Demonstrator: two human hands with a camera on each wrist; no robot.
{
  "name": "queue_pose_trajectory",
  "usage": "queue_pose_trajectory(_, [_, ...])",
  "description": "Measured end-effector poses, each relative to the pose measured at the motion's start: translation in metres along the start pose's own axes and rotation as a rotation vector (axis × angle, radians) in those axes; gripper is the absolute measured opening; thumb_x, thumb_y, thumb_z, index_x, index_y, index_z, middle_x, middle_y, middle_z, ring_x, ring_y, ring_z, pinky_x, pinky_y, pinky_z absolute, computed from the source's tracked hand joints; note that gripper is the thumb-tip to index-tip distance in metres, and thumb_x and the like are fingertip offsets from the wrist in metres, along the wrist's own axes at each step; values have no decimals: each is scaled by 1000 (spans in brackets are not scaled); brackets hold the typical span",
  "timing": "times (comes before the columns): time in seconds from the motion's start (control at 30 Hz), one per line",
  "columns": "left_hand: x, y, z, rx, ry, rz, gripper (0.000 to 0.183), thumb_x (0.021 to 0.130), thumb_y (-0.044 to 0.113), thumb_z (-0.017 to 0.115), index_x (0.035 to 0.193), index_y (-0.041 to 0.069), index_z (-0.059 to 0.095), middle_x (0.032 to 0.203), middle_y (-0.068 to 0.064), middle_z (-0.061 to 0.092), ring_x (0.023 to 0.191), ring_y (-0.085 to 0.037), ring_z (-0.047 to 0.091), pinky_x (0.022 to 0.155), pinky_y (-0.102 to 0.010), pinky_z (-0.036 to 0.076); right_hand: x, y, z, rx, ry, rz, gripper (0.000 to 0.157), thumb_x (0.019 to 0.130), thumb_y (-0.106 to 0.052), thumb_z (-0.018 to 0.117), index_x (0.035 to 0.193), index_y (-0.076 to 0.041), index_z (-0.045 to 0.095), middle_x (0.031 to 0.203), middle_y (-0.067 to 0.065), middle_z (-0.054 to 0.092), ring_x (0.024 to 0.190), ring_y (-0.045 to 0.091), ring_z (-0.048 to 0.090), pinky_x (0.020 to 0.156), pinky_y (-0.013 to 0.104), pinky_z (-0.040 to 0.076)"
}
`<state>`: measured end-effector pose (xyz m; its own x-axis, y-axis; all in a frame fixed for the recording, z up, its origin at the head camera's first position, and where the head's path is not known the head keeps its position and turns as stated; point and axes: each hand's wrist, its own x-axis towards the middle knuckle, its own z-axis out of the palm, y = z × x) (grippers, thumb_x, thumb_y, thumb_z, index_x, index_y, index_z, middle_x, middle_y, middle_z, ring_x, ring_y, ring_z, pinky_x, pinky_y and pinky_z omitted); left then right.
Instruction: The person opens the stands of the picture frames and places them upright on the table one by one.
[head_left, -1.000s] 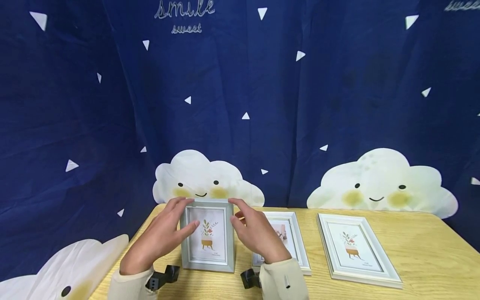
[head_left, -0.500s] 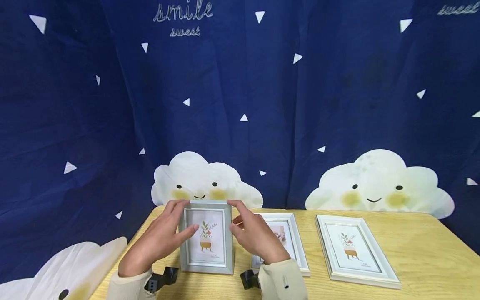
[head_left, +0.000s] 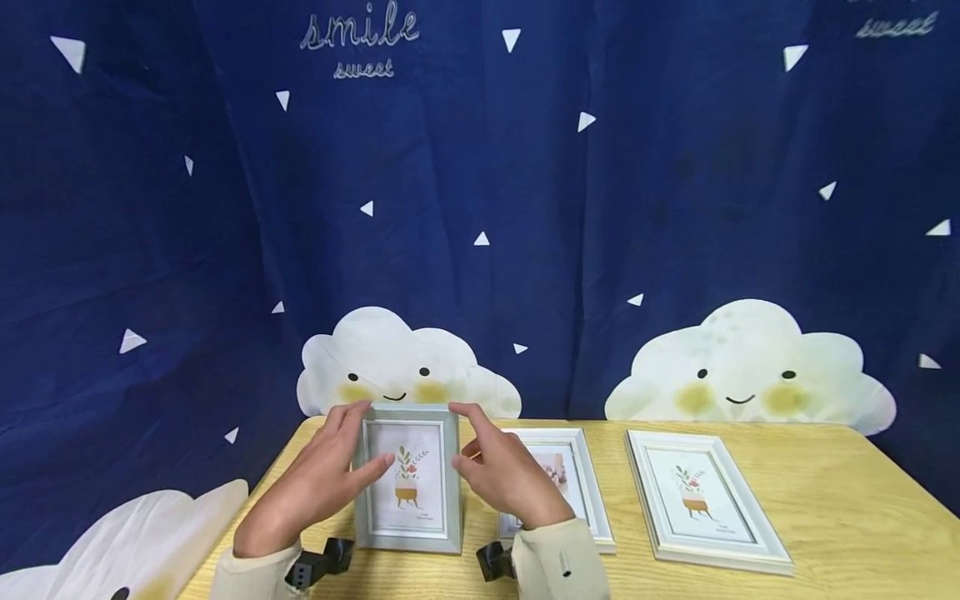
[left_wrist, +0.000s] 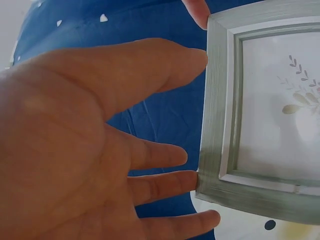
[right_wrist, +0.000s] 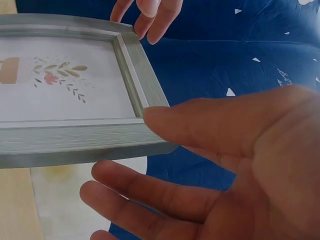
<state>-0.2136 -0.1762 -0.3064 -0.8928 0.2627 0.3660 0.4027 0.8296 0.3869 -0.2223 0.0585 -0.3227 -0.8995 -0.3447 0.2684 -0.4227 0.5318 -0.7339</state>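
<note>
A grey-green picture frame, with a drawing of a potted plant, stands upright on the table. Beside its top left corner is my left hand, the index fingertip at the corner and the thumb in front of the picture. The left wrist view shows several nearly straight fingers by the frame's edge. My right hand touches the top right corner with its index finger. In the right wrist view its thumb overlaps the front of that corner, and the other fingers extend below the frame's side.
Two white picture frames lie on the wooden table: one partly behind my right hand, the other farther right. A blue curtain with white clouds hangs behind the table and along its left.
The head view has shifted slightly, so everything sits a little farther left and lower. Both hands stay at the top corners of the upright picture frame, which keeps its place.
</note>
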Motion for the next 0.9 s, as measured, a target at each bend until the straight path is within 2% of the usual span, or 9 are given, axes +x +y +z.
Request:
queue_pose_trajectory(0.23, [-5, -1, 0, -5, -17, -23, 72, 91, 29, 67, 145, -2, 31, 136, -22, 41, 121, -40, 46, 97, -57, 39, -1, 1, 2, -12, -18, 10, 61, 90, -12, 63, 144, -26, 39, 91, 3, 65, 79, 16, 60, 64, 35, 46])
queue_pose_trajectory(0.37, [-7, 3, -1, 4, 19, -4, 69, 90, 28, 68, 143, -1, 35, 139, -23, 42, 124, -42, 45, 98, -58, 37, -3, -2, 0, -39, -15, -2, 61, 91, -14, 62, 146, -27, 39, 96, 6, 67, 82, 17, 61, 67, 36, 47])
queue_pose_trajectory(0.5, [-7, 8, -2, 24, 104, 46, 64, 88, 25, 69, 141, 1, 41, 140, -23, 41, 125, -42, 43, 99, -58, 37, -5, -4, -6, -38, 11, -7, 63, 92, -17, 62, 148, -27, 36, 105, 10, 66, 90, 21, 64, 72, 40, 50])
queue_pose_trajectory(0.6, [-4, 16, -3, 20, 187, 79, 61, 87, 22, 70, 139, 3, 44, 142, -22, 39, 127, -41, 42, 99, -59, 37, -6, -4, -15, -34, 60, 6, 62, 93, -22, 61, 149, -25, 34, 110, 9, 66, 95, 23, 64, 77, 43, 50])
queue_pose_trajectory(0.73, [0, 35, 1, -44, 278, 128, 56, 87, 19, 69, 138, 9, 48, 143, -15, 42, 128, -36, 45, 98, -56, 40, -11, 3, -30, -37, 149, 31, 58, 95, -24, 59, 147, -18, 35, 114, 9, 66, 100, 22, 64, 82, 44, 51])
queue_pose_trajectory(0.9, [8, 65, 12, -156, 362, 194, 47, 88, 15, 66, 133, 13, 53, 135, -3, 52, 123, -20, 52, 98, -45, 45, -20, 15, -49, -52, 207, 86, 59, 96, -26, 58, 148, -13, 32, 120, 9, 64, 106, 23, 63, 88, 46, 50])
